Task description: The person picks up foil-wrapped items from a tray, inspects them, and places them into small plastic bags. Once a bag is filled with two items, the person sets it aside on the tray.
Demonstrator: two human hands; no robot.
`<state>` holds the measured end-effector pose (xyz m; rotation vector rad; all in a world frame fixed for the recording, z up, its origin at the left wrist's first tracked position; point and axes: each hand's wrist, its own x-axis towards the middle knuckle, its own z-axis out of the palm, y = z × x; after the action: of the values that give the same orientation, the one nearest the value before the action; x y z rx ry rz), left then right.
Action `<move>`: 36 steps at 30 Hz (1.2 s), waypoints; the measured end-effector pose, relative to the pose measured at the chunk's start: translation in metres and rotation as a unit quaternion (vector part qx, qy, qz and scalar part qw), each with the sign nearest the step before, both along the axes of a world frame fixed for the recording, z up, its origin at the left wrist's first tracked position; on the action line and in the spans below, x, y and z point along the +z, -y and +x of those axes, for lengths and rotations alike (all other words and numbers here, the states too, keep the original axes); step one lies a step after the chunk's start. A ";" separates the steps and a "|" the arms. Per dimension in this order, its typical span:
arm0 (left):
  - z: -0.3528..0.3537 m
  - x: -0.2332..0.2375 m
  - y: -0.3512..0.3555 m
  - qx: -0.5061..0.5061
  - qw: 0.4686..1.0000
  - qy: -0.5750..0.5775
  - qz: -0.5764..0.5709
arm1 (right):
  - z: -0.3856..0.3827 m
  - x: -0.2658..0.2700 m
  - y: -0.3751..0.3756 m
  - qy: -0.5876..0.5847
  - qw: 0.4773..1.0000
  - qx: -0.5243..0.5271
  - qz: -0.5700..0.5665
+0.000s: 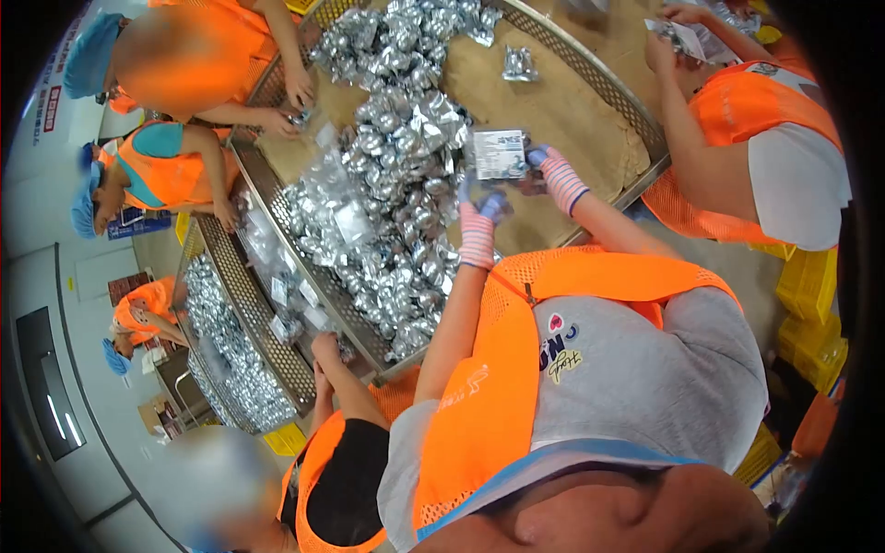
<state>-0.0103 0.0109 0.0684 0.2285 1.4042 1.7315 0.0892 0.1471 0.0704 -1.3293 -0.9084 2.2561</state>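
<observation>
Perforated metal tray, crinkly foil packets; left hand, right hand gripping labelled bag.

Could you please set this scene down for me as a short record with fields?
Left hand: striped glove, at the lower side of the packet; exact grip blurred
Right hand: striped glove, holding the packet's right side
Item at hands: clear packet with a white printed label
Work surface: large tray with perforated metal sides and a brown base
Tray contents: heap of silvery foil packets; one small silvery pack lying apart
Nearby people: several co-workers in orange vests
Right side: yellow crates
</observation>
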 end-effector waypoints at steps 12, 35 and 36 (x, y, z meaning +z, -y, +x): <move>-0.007 -0.064 0.060 -0.152 0.985 0.070 -0.047 | -0.030 -0.094 -0.137 0.200 0.940 0.139 0.241; -0.003 -0.025 0.107 -0.010 0.984 -0.062 -0.164 | -0.127 -0.042 -0.140 0.481 0.398 0.304 0.719; -0.001 -0.028 0.108 -0.016 0.983 -0.079 -0.168 | -0.128 -0.041 -0.144 0.479 0.396 0.307 0.721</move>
<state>-0.0118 -0.0970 0.0403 0.2032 1.7723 1.4469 -0.0384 0.2907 0.0289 -1.0544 -2.9199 -0.2648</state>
